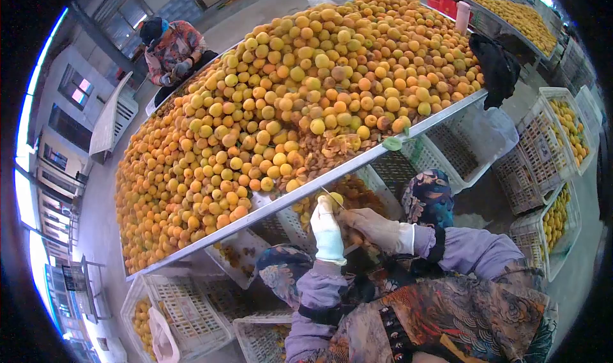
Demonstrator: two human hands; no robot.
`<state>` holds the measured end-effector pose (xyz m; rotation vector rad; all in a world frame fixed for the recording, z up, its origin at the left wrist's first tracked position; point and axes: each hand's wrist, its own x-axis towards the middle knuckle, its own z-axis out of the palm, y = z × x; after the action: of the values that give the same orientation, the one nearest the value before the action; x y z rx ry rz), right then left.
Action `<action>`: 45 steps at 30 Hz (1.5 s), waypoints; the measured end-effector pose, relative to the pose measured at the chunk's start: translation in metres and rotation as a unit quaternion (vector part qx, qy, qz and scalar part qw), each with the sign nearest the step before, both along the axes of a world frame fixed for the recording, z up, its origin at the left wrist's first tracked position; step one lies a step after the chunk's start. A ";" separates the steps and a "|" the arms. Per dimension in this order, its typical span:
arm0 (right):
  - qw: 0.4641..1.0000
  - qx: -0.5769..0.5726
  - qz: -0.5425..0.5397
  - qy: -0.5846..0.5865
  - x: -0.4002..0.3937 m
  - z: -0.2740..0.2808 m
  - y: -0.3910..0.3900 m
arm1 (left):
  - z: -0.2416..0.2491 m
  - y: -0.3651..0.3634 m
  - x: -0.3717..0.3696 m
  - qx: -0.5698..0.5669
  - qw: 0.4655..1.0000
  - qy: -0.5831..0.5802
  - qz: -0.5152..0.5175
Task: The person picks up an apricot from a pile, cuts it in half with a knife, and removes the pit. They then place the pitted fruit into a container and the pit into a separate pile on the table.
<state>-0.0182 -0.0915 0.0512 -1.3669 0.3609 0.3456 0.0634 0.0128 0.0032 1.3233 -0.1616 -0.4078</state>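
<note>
Both of my hands are gloved and meet just below the metal edge (281,201) of a table heaped with orange-yellow fruit (268,107). My left hand (325,226), in a pale glove, is closed round a yellow fruit (336,198). Right beside it, my right hand (373,226), in a stained glove, has its fingers closed on a thin knife-like tool (330,194) whose tip shows at the fruit. Brown pits and split fruit (338,147) lie on the table above my hands. Under them, a crate holds orange fruit pieces (357,190).
Plastic crates (185,315) stand below the table, and stacked crates (533,152) of fruit are at the right. Another person (172,53) sits at the far left side. A black cloth (495,66) hangs over the table's right corner. A green leaf (391,144) lies on the edge.
</note>
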 end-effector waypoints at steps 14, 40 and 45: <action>0.999 0.028 -0.025 -0.003 -0.005 0.003 0.001 | 0.013 0.012 -0.003 -0.042 0.995 0.013 -0.087; 0.999 0.042 -0.025 0.022 -0.004 0.007 0.009 | 0.002 0.012 0.005 0.113 0.980 -0.153 -0.066; 0.992 0.113 -0.015 0.055 -0.001 0.018 0.008 | 0.008 0.010 0.006 0.080 0.986 -0.139 -0.039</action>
<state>-0.0196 -0.0830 0.0692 -1.1221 0.4188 0.4251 0.0690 0.0223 0.0115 1.5341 -0.4220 -0.3045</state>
